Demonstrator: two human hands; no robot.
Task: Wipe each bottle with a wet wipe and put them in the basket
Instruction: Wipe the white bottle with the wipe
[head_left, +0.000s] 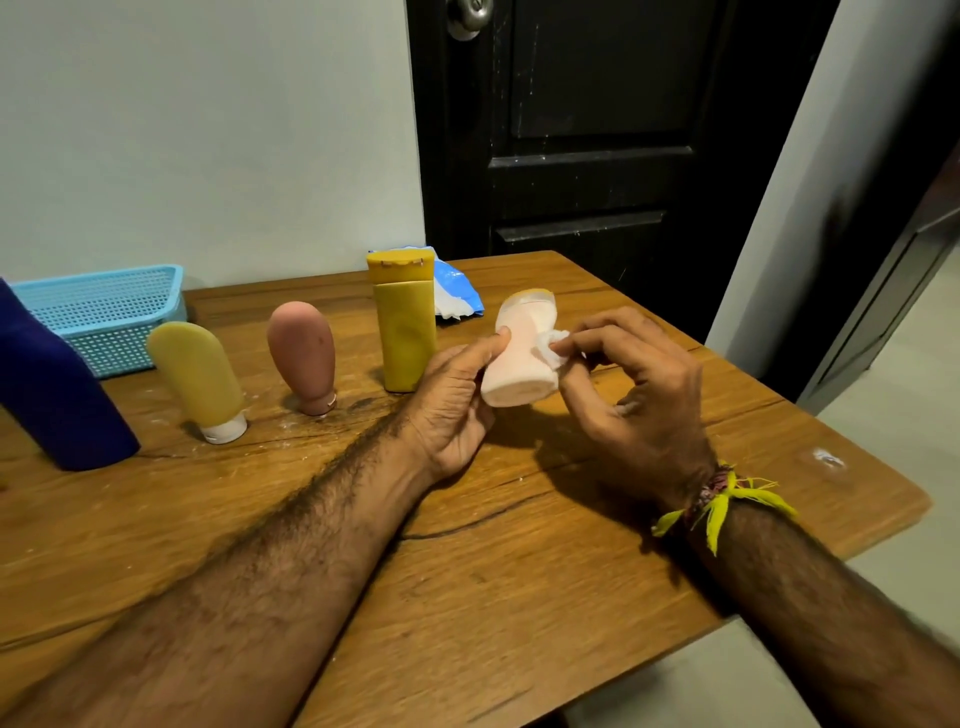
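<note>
Above the tabletop (519, 545), the left hand (457, 400) gripped a pale pink bottle (522, 353) while the right hand (634, 395) pinched a wet wipe (551, 349) against it; the blue basket (104, 312) sat far left of that bottle

A scratched wooden desk (493, 571) carries a blue basket (104, 312) at its far left corner, with a dark blue bottle (52, 384), yellow tube (200, 379), pink tube (304, 353), mustard bottle (405, 322) and wipe pack (457, 291) along the far edge.
</note>
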